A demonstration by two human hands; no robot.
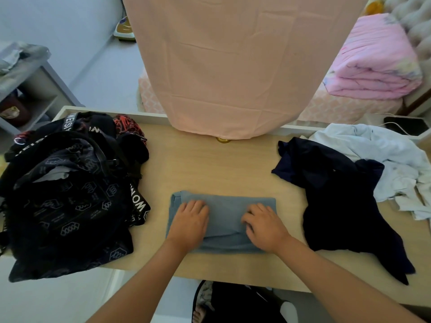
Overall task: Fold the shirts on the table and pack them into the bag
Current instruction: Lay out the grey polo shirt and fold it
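Observation:
A grey-blue shirt (225,214) lies folded into a rectangle on the wooden table (210,164), near its front edge. My left hand (190,223) rests flat on the shirt's left half, fingers straight. My right hand (264,226) lies on its right half with the fingers slightly bent against the cloth. A black patterned bag (67,201) sits open on the table's left end. An unfolded navy shirt (338,199) sprawls at the right, and a crumpled white shirt (394,164) lies behind it.
A peach cloth (233,66) hangs over something tall at the table's back middle. A folded pink quilt (375,59) lies on a bed at the back right. A grey shelf unit (35,89) stands at the left.

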